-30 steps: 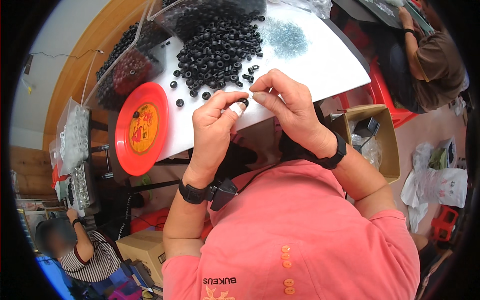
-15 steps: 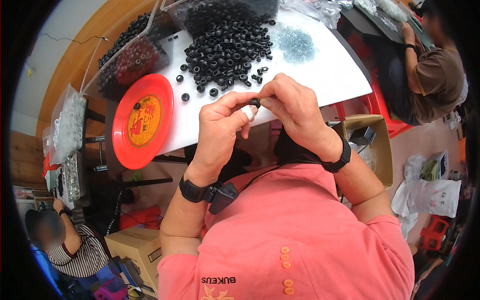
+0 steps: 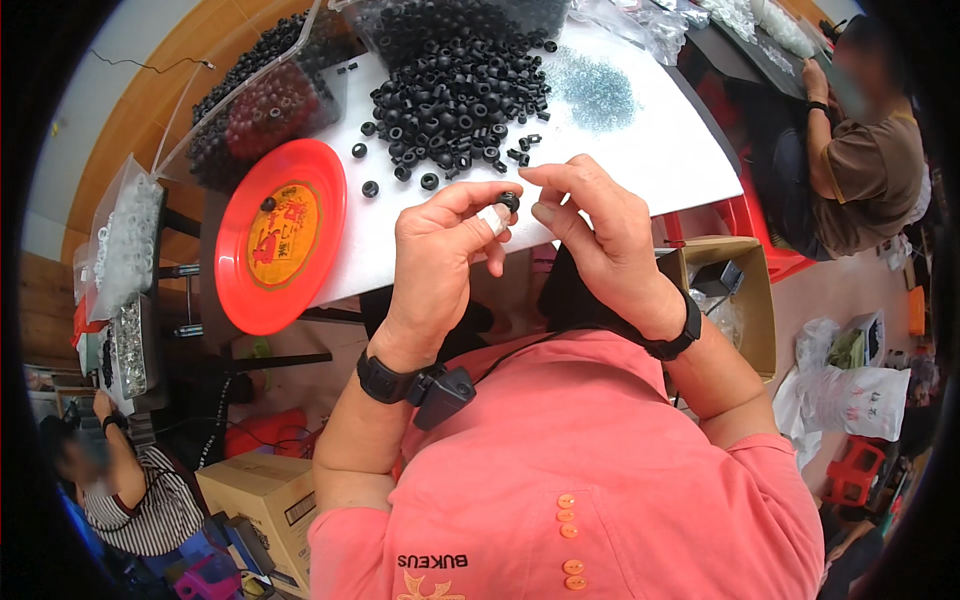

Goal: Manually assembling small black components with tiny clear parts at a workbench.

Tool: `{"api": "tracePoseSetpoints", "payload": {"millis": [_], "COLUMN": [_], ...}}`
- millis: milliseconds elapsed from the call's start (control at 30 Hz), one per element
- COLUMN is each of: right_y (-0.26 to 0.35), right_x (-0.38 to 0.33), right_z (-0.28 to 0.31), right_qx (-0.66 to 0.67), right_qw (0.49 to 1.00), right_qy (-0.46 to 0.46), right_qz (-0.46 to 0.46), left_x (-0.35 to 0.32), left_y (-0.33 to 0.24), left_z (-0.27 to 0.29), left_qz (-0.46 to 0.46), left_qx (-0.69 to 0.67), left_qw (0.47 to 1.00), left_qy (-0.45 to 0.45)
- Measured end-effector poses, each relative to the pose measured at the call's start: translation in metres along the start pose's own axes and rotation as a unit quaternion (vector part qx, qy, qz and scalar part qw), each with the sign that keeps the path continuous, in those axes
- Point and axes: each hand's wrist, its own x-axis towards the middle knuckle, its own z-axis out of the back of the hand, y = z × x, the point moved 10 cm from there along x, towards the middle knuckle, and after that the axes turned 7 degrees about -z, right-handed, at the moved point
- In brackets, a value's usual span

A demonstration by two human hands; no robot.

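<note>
The white worktop bore a heap of black parts. Above its near edge, the left hand pinched a black ring; just beside, the right hand held thumb and forefinger apart.

Light: bright, even, whitish; seems to fall from overhead. Worktop nearly washed out toward its right corner; space below its near edge dim. Clear bags at the far edge show glints; clear bin at the left corner carries a reddish sheen. Black beads go dark, surface detail weak. Left hand, right hand fairly sharp. Fisheye: worktop edges bow, frame corners black. Co-workers' faces smeared.
</note>
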Motion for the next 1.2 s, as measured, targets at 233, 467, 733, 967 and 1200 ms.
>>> {"api": "tracePoseSetpoints", "payload": {"millis": [233, 467, 733, 967, 1200], "right_y": [-0.028, -0.052, -0.062, -0.061, -0.043], "right_x": [0.015, 0.072, 0.071, 0.050, 0.040], "right_z": [0.007, -0.015, -0.042, -0.015, -0.026], "right_qx": [-0.001, -0.371, -0.422, -0.399, -0.442], "right_qw": [0.987, 0.923, 0.878, 0.895, 0.879], "right_qy": [0.076, 0.106, 0.219, 0.198, 0.177], "right_qz": [-0.139, 0.012, 0.051, -0.020, 0.024], "left_x": [0.007, 0.014, 0.011, 0.008, 0.012], "left_y": [-0.004, 0.001, 0.002, -0.001, 0.002], "left_z": [0.005, 0.013, 0.013, 0.016, 0.019], "left_qz": [-0.025, -0.062, -0.052, -0.077, -0.044], "left_qx": [0.026, 0.082, 0.083, 0.057, 0.044], "left_qw": [0.999, 0.994, 0.994, 0.995, 0.998], "left_qy": [0.000, 0.036, 0.047, 0.027, 0.034]}}
